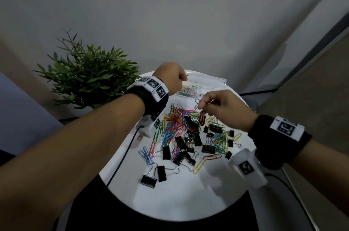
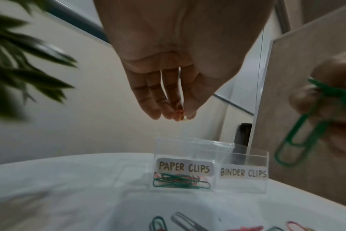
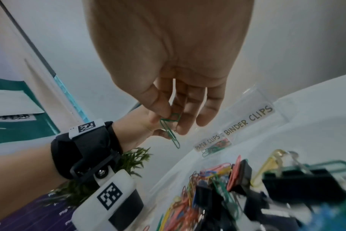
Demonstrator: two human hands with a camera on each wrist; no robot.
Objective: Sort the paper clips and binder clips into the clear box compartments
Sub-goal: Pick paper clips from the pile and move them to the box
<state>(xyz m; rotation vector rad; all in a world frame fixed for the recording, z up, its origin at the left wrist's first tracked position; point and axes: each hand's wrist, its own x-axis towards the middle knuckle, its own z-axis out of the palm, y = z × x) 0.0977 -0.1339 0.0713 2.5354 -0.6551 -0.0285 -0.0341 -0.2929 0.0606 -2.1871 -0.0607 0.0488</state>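
A clear two-compartment box [image 1: 207, 83] stands at the far edge of the round white table [image 1: 179, 202]. Its left compartment, labelled PAPER CLIPS [image 2: 183, 167], holds a few green and red clips; the BINDER CLIPS compartment [image 2: 244, 171] looks empty. My left hand [image 2: 180, 115] hovers above the paper-clip compartment and pinches a small orange-yellow paper clip [image 2: 179, 117]. My right hand [image 3: 172, 123] hangs over the far end of the pile and pinches a green paper clip [image 3: 169, 131]. Mixed coloured paper clips and black binder clips [image 1: 188, 130] lie heaped mid-table.
A leafy green plant [image 1: 88, 74] stands left of the table beside my left forearm. A black cable [image 1: 120, 161] runs from my left wrist over the table's left edge. Two black binder clips [image 1: 153, 178] lie apart at the near side. A wall closes off the back.
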